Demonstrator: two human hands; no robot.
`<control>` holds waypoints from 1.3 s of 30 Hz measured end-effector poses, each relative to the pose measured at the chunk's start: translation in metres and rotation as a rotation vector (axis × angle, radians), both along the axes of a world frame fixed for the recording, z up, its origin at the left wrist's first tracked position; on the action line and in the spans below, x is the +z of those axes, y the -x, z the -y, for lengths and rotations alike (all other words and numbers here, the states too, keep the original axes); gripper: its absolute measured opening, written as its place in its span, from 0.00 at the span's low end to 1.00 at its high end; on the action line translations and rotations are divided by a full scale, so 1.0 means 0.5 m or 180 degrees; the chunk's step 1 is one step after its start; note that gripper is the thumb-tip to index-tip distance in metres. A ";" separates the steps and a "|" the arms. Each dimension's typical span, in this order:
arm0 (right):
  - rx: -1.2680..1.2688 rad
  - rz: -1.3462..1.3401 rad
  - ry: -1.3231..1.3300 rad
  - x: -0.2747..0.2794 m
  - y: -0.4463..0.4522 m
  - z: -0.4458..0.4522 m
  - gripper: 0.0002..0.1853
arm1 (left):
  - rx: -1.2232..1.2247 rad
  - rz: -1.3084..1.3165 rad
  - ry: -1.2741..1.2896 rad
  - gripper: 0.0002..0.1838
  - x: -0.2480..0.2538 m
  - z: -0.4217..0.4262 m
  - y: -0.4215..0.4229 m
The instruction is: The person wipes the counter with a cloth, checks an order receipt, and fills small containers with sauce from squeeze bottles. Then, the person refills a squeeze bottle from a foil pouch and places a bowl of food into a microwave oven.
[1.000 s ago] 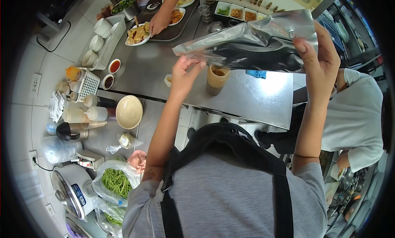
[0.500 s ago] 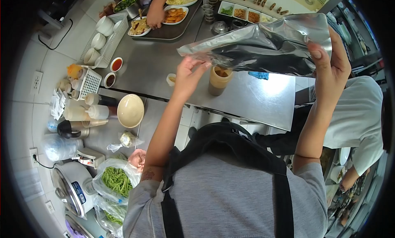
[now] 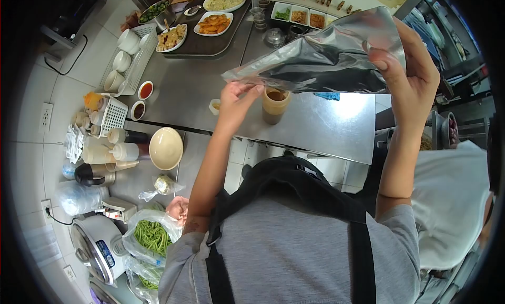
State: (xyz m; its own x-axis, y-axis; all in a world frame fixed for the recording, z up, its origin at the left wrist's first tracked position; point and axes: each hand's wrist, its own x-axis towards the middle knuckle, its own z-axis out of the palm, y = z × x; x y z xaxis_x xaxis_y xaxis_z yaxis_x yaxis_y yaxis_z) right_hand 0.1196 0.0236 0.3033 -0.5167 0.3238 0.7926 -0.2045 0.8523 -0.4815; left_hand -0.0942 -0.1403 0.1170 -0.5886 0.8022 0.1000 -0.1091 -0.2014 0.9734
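Above the uncapped sauce bottle (image 3: 272, 112) we hold a foil pouch (image 3: 326, 57) — our right hand (image 3: 414, 80) gripping its wide end, our left hand (image 3: 238, 101) pinching the narrow one — which looks limp, slick and liquid-heavy, best supported at both ends.

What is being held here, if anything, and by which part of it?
A silvery pouch: the right grip clasps its wide end, and the left grip holds the lower edge at its narrow end.
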 end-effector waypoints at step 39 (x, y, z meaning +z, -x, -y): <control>0.0602 0.0339 0.0408 0.013 -0.007 -0.024 0.39 | -0.0566 -0.2389 0.0169 0.21 0.300 0.000 0.006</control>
State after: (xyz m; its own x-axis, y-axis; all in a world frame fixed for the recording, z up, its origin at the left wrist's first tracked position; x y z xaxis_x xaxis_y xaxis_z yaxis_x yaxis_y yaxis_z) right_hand 0.1233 0.0357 0.3096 -0.6560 0.3077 0.6892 -0.2970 0.7342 -0.6105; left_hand -0.0975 -0.1401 0.2669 -0.2402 0.8932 0.3801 0.5575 -0.1936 0.8073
